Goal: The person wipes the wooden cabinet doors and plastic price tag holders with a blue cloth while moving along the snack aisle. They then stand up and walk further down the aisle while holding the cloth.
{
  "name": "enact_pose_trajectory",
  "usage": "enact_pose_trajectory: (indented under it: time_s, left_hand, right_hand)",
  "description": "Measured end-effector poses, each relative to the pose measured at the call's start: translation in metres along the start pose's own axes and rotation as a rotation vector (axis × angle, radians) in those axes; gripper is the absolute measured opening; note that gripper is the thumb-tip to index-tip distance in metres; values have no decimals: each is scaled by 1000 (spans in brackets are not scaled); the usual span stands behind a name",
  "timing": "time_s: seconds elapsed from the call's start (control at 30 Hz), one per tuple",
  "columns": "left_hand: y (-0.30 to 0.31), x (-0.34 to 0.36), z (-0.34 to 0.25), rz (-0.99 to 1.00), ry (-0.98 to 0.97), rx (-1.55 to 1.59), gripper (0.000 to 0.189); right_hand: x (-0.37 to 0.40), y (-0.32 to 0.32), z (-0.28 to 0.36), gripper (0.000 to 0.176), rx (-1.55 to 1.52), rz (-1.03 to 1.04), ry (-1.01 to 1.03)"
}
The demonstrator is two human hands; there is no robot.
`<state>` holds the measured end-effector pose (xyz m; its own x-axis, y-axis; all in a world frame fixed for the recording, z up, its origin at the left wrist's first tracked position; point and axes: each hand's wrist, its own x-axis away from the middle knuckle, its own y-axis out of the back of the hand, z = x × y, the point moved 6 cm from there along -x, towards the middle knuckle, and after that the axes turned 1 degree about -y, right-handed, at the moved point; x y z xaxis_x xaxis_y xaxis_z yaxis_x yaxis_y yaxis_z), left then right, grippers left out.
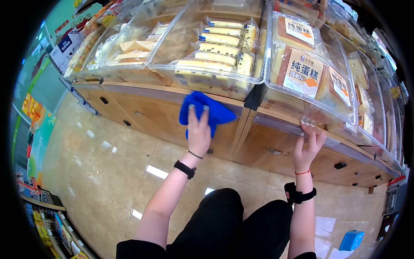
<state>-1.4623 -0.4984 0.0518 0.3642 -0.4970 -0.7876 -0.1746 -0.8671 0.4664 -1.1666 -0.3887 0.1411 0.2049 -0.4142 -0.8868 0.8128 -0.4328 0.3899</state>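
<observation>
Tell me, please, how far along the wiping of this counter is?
Done: no surface shows a clear wiped mark, so I cannot tell. In hand: the left hand presses the cloth flat on the counter front under the middle bin; the right hand touches the rail. Left: unclear, since the front looks alike throughout.
</observation>
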Motion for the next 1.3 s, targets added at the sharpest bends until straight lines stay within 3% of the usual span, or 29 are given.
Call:
enact_pose_trajectory:
  time_s: [0.1, 0.2, 0.3, 0.47, 0.57, 0.67, 0.8, 0.93, 1.03, 1.07, 1.17, 1.2, 1.3]
  left_hand:
    - [15, -9, 49, -156, 249, 36, 65]
    - [38, -27, 83, -404, 491, 283, 61]
    - [31, -29, 65, -367, 529, 253, 62]
    - [-17, 9, -16, -34, 203, 161, 64]
    - [-34, 31, -16, 159, -229, -56, 52]
    - [-39, 39, -13, 237, -432, -114, 43]
    - [-62, 62, -24, 544, -666, 27, 33]
    - [-111, 121, -6, 839, -718, 172, 42]
    - [-132, 169, 16, 1204, -490, 143, 46]
    - [-136, 180, 24, 1140, -676, -80, 48]
    - [-134, 172, 27, 1074, -546, 69, 48]
    - [-126, 162, 20, 848, -717, 0, 43]
    - [-79, 94, -20, 712, -820, -161, 35]
  right_hand:
    - [1, 0, -2, 30, 5, -5, 5]
    - [1, -1, -2, 31, 12, -21, 15]
    - [2, -2, -3, 31, 19, -37, 18]
    - [6, -6, -7, 29, 7, -55, 23]
    - [6, -6, -7, 29, 32, -59, 48]
    - [5, -6, -5, 28, 26, -64, 47]
    - [6, -8, -5, 26, 14, -75, 24]
    - [8, -9, -7, 25, 3, -82, 32]
    - [9, -11, -10, 25, 6, -66, 46]
    - [11, -11, -11, 26, 10, -53, 46]
    - [10, -11, -11, 25, 48, -36, 57]
    - [11, -11, -12, 25, 48, -33, 48]
    - [8, -9, -12, 26, 25, -37, 18]
